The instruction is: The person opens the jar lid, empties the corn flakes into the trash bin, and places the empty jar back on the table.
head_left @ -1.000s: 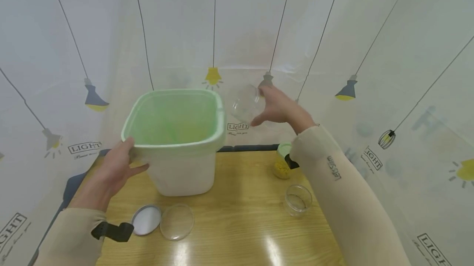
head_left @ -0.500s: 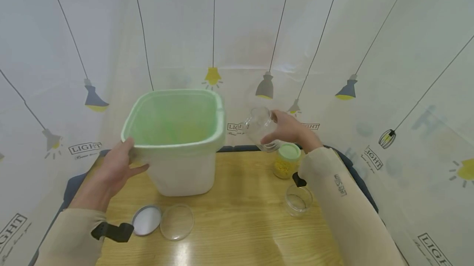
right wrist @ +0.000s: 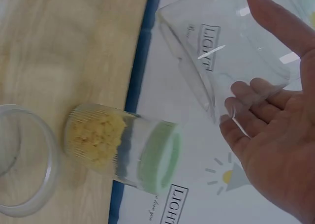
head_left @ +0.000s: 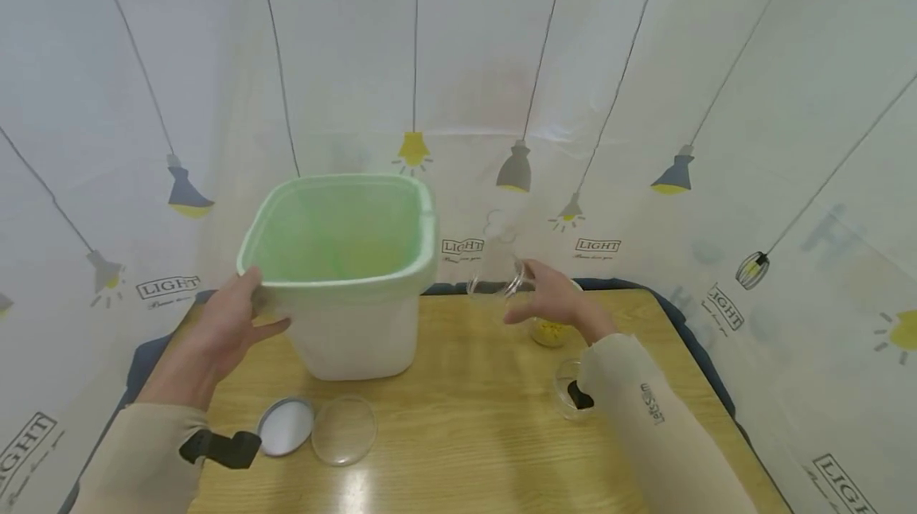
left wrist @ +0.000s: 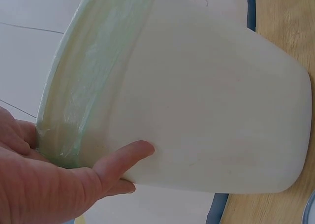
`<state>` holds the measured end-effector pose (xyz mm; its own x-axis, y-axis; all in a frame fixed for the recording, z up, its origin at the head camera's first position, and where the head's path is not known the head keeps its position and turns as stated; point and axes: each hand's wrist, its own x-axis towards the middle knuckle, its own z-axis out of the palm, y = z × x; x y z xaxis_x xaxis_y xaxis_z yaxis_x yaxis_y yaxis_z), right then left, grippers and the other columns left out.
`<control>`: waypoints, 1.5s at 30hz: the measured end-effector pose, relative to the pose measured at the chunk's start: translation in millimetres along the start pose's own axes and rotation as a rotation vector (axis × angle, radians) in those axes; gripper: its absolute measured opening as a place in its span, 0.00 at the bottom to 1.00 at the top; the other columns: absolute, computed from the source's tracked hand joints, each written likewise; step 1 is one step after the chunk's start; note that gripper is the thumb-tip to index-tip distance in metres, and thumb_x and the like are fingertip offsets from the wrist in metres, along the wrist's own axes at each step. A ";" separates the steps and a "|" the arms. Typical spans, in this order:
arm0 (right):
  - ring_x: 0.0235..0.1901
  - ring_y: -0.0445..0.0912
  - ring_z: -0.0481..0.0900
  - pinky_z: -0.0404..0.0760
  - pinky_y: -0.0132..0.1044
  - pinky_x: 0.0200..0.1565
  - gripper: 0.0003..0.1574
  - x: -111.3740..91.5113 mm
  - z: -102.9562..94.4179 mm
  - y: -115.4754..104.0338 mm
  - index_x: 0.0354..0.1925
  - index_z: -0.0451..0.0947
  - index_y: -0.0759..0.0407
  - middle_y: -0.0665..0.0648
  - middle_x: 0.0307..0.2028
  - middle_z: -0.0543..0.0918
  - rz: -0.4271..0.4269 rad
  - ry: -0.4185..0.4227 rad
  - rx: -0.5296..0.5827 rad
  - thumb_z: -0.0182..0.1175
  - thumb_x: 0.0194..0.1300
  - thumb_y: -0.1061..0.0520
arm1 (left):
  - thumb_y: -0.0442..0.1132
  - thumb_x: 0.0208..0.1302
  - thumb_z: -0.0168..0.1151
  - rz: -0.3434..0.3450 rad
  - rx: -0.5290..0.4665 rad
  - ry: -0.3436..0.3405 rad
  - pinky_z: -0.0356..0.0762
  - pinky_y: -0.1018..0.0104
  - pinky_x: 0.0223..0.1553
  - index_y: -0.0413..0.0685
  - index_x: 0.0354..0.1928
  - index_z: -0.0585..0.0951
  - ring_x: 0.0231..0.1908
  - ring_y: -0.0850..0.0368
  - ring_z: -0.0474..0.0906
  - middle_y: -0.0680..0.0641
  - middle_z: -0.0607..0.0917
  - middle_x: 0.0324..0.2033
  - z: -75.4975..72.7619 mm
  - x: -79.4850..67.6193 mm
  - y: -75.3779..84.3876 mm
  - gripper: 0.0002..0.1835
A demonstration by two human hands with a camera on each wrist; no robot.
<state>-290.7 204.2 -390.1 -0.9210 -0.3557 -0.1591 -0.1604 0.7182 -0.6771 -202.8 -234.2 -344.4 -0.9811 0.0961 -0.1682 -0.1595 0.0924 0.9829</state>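
Observation:
My left hand (head_left: 222, 327) grips the white bin (head_left: 358, 343) at its near left corner, just under the rim. In the left wrist view the thumb lies along the bin's side, and the other fingers are mostly hidden behind it. A pale green bag (head_left: 329, 231) lines the bin and folds over its rim. To the bin's right, my right hand (head_left: 548, 297) holds a clear, see-through jar (right wrist: 221, 51) above the table's back edge, thumb and fingers on opposite sides. Below that hand stands a jar of yellow bits (right wrist: 98, 138) with a green lid (right wrist: 160, 157).
A clear round container (head_left: 568, 410) stands at the right of the wooden table (head_left: 458, 418), partly behind the right sleeve. A silver-rimmed lid (head_left: 286, 426) and a clear disc (head_left: 344, 430) lie in front of the bin. A lamp-patterned sheet (head_left: 473, 60) hangs behind.
My right hand has come down and a little to the right with the clear jar, away from the bin's rim toward the table. My left hand and the bin have stayed put.

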 end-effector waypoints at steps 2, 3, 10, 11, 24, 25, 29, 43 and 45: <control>0.73 0.59 0.56 0.60 0.56 0.73 0.71 -1.0 8.7 4.2 0.76 0.46 0.57 0.61 0.75 0.55 -0.005 -0.007 -0.008 0.77 0.47 0.43 | 0.58 0.77 0.29 0.001 0.008 0.000 0.60 0.30 0.66 0.60 0.77 0.47 0.76 0.36 0.38 0.40 0.42 0.76 0.3 0.3 0.1 0.31; 0.73 0.59 0.57 0.60 0.56 0.72 0.70 -1.5 12.7 6.2 0.76 0.46 0.57 0.61 0.75 0.56 -0.014 -0.009 -0.015 0.77 0.47 0.43 | 0.58 0.77 0.29 0.002 0.009 -0.001 0.60 0.30 0.66 0.60 0.77 0.46 0.76 0.36 0.38 0.40 0.42 0.76 0.6 0.3 0.3 0.31; 0.71 0.58 0.61 0.63 0.58 0.70 0.63 -7.5 42.1 14.3 0.73 0.57 0.54 0.58 0.72 0.65 -0.037 -0.081 0.061 0.78 0.45 0.45 | 0.58 0.77 0.28 0.002 0.018 0.003 0.61 0.30 0.66 0.60 0.77 0.47 0.76 0.35 0.39 0.39 0.42 0.76 0.9 0.1 1.1 0.31; 0.71 0.58 0.61 0.63 0.58 0.70 0.62 -8.2 46.8 15.0 0.73 0.57 0.55 0.58 0.71 0.65 -0.046 -0.100 0.079 0.78 0.45 0.46 | 0.58 0.77 0.28 0.003 0.020 0.004 0.61 0.30 0.66 0.60 0.77 0.47 0.76 0.35 0.39 0.39 0.42 0.76 0.9 -0.3 1.3 0.31; 0.70 0.56 0.64 0.65 0.56 0.70 0.59 -13.2 105.8 23.5 0.71 0.58 0.57 0.59 0.70 0.66 -0.108 -0.210 0.146 0.78 0.46 0.50 | 0.59 0.77 0.29 0.003 0.023 0.006 0.60 0.31 0.66 0.61 0.77 0.48 0.76 0.36 0.39 0.40 0.43 0.76 1.2 -2.5 1.8 0.31; 0.70 0.56 0.63 0.64 0.56 0.71 0.59 -13.7 110.0 23.7 0.71 0.58 0.57 0.59 0.70 0.66 -0.108 -0.215 0.160 0.78 0.46 0.49 | 0.60 0.77 0.29 0.004 0.026 0.006 0.60 0.31 0.66 0.61 0.77 0.49 0.76 0.37 0.39 0.40 0.44 0.76 1.1 -2.8 1.9 0.31; 0.72 0.56 0.61 0.62 0.55 0.72 0.61 -14.1 127.1 23.7 0.71 0.55 0.57 0.59 0.72 0.63 -0.110 -0.234 0.226 0.78 0.46 0.50 | 0.61 0.76 0.28 0.008 0.030 0.000 0.60 0.31 0.67 0.61 0.77 0.49 0.76 0.37 0.39 0.40 0.44 0.76 0.8 -3.5 1.8 0.32; 0.70 0.55 0.63 0.65 0.55 0.70 0.65 -13.6 171.9 11.5 0.72 0.53 0.55 0.55 0.70 0.65 -0.130 -0.216 0.309 0.80 0.43 0.51 | 0.61 0.76 0.28 0.009 0.038 -0.002 0.59 0.29 0.66 0.63 0.76 0.49 0.76 0.38 0.38 0.42 0.43 0.77 -0.6 -3.4 1.6 0.31; 0.69 0.56 0.64 0.65 0.55 0.70 0.65 -13.5 176.1 8.5 0.71 0.54 0.55 0.56 0.70 0.66 -0.144 -0.205 0.314 0.80 0.41 0.52 | 0.61 0.76 0.28 0.008 0.039 -0.002 0.59 0.29 0.66 0.63 0.76 0.49 0.76 0.38 0.38 0.42 0.42 0.77 -0.8 -2.7 1.2 0.31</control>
<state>-217.1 109.8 -520.2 -0.8018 -0.5743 -0.1653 -0.1370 0.4458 -0.8846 -200.4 -235.1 -342.7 -0.9820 0.0995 -0.1603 -0.1469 0.1297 0.9806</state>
